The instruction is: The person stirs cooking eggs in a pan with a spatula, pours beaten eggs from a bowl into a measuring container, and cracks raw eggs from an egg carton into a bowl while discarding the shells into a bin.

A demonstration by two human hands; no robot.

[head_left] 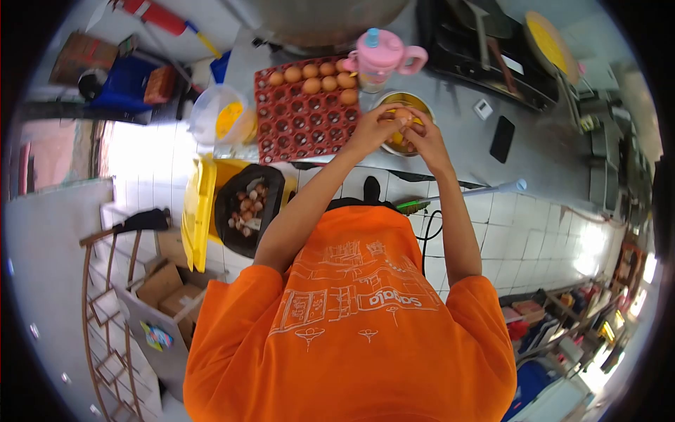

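My left hand (370, 131) and my right hand (426, 138) meet over a metal bowl (405, 94), their fingertips closed around a brown egg (403, 113). Whether its shell is cracked, I cannot tell. Yellow egg yolks (395, 138) show inside the bowl under my fingers. Left of the bowl lies a dark red egg tray (271, 146), with several brown eggs (310, 71) in its far rows and bare cups nearer me. A pink tumbler (380, 53) with a handle and blue cap stands just behind the bowl.
Left of the tray is a translucent container (204, 116) with yellow contents. Below stands a yellow bin (202, 211), its black bag holding eggshells (247, 208). A phone (501, 139), small white device (482, 108) and black stove (450, 62) with pans occupy the right side.
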